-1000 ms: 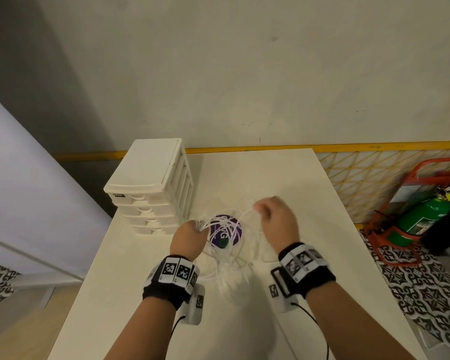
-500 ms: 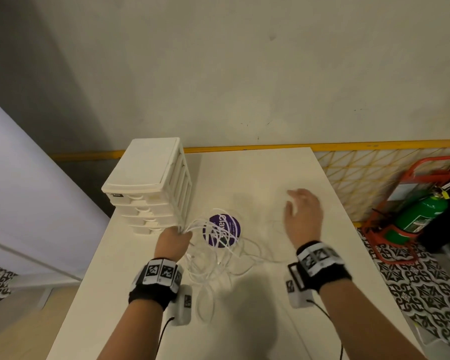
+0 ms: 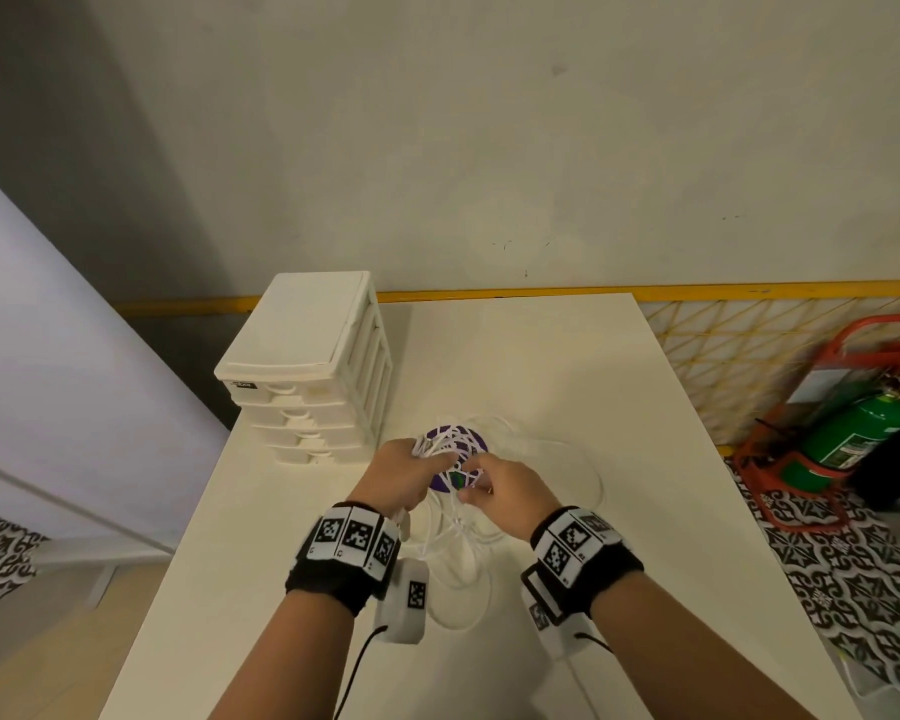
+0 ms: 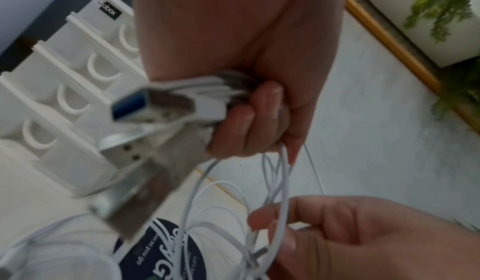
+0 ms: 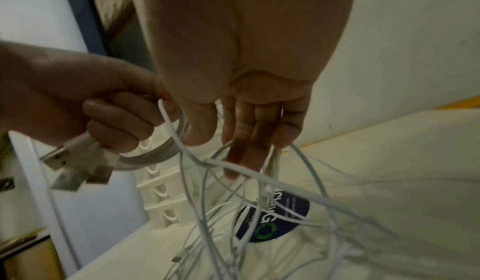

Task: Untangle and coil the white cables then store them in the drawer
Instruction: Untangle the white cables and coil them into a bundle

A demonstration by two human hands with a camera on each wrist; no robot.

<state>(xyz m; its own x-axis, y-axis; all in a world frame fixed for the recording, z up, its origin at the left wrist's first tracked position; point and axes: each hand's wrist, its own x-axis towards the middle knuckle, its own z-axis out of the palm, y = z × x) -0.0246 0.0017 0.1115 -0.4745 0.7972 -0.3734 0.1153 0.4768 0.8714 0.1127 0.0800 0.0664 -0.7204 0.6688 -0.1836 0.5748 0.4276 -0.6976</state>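
Cables [image 3: 453,449] bunched in left hand [image 3: 401,475], strands pinched by right hand [image 3: 505,491].

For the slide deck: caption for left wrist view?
Left hand grips bundled white cables with USB plugs; right hand pinches one strand.

1. White cables [image 3: 458,517]: thin, several, tangled in loose loops w/ USB plugs [image 4: 166,108] at the ends. Part of the bunch is lifted off the table, rest trails down in loops onto it, some strands crossing a round purple sticker.
2. One end of the bunch is gathered tight in the left hand [image 3: 404,475], plugs sticking out of the fist, metal tips bare; one plug has a blue insert.
3. A few strands run thru the right hand [image 3: 505,496], pinched betw. thumb & fingers.
4. Drawer unit [image 3: 313,371]: white plastic, stacked drawers w/ curved handles, all closed, upright at the table's left edge, just beside the cables.
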